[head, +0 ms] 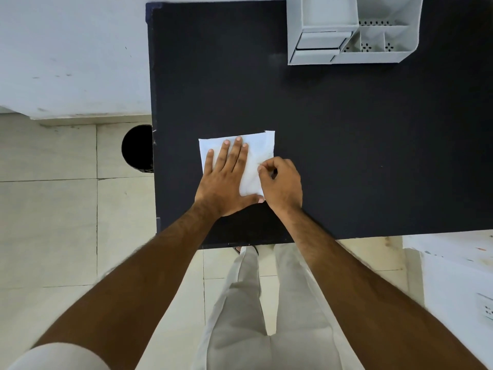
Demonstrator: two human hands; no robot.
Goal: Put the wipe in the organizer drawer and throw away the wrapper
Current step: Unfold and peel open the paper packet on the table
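A white wipe [260, 148] lies spread flat on the black table [346, 142], near its front left part. My left hand [226, 174] rests flat on the wipe with the fingers spread, pressing it down. My right hand [282, 182] pinches the wipe's right edge between thumb and fingertips. A white plastic organizer [349, 30] with a small drawer [317, 46] on its left side stands at the table's far right. No wrapper is visible.
A black round bin [137, 148] stands on the tiled floor just left of the table's edge. A white wall runs along the upper left. A white surface [453, 276] lies at the lower right. My legs are below the table's front edge.
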